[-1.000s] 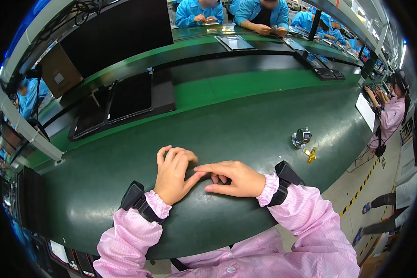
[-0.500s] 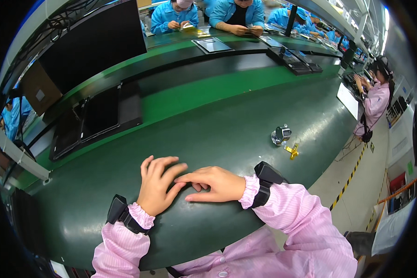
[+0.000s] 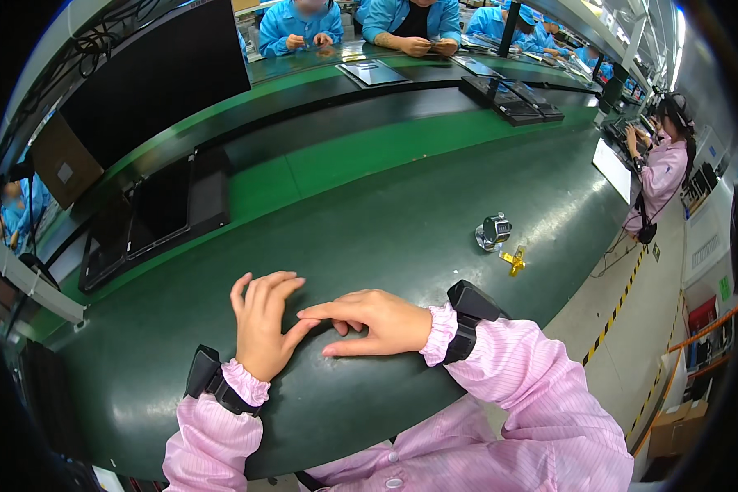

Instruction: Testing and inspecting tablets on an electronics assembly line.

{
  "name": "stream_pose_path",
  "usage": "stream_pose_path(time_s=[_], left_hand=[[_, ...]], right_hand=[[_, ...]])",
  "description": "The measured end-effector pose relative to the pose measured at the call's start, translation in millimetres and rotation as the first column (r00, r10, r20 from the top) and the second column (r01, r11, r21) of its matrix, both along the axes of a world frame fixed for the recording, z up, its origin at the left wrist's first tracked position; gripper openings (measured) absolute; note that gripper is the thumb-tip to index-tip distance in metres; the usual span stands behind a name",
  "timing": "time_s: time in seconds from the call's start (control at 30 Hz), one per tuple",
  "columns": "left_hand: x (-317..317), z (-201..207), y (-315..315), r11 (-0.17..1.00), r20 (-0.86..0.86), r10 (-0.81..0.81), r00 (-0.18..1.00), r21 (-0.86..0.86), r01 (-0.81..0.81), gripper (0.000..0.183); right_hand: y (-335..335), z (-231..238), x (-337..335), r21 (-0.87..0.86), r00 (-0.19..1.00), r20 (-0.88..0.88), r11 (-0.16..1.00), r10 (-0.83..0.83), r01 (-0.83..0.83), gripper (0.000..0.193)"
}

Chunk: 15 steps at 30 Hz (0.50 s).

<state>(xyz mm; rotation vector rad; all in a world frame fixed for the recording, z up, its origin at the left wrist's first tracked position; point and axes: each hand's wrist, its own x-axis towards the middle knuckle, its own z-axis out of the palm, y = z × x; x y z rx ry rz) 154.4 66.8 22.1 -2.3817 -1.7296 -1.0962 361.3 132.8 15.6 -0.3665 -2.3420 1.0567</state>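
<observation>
1. Seen from the head: a broad, smooth, dark green tabletop [image 3: 369, 225] with a curved near edge, dull-glossy, catching pale light toward the right.
2. Low over the middle of it, near the front: a bare left hand [image 3: 262, 320], open, fingers spread and loosely bent.
3. Just beside it: a bare right hand [image 3: 377, 321], also open, index finger straight out to the left thumb, thumb apart, remaining fingers curled under. Hard to tell whether touching or only overlapping in view.
4. Around the wrists: pink striped cloth sleeves [image 3: 541, 369] and boxy black strapped devices [image 3: 471, 303].
5. On the tabletop, beyond the right hand and to its right: a small round silver-and-black counter [image 3: 494, 232], with a shiny gold-yellow piece [image 3: 513, 261] just beside it.
6. Along the far side: a brighter green strip [image 3: 336, 166]; at left, flat black rectangular panels [image 3: 162, 205], a brown cardboard box [image 3: 66, 160] and a large black screen-like panel [image 3: 156, 90].
7. Across the way: co-workers in blue jackets [image 3: 299, 33], seated in a row.
8. At right: a co-worker in pink [image 3: 664, 168] near a white sheet [image 3: 612, 170]; below, a pale floor with black-and-yellow striped tape [image 3: 615, 308].
</observation>
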Motion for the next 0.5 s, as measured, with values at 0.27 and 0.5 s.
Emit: stream_pose_path(time_s=[0.27,0.5], left_hand=[[3.0,-6.8,5.9,0.996,-0.171,-0.082,0.982,0.004,0.084,0.020],[22.6,-4.7,15.2,0.980,-0.141,-0.190,0.972,0.025,0.196,0.022]], right_hand=[[7.0,3.4,12.3,-0.025,0.999,0.029,1.000,0.019,-0.018,0.044],[13.8,-0.8,26.8,0.032,0.999,0.033,0.999,0.005,-0.006,0.044]])
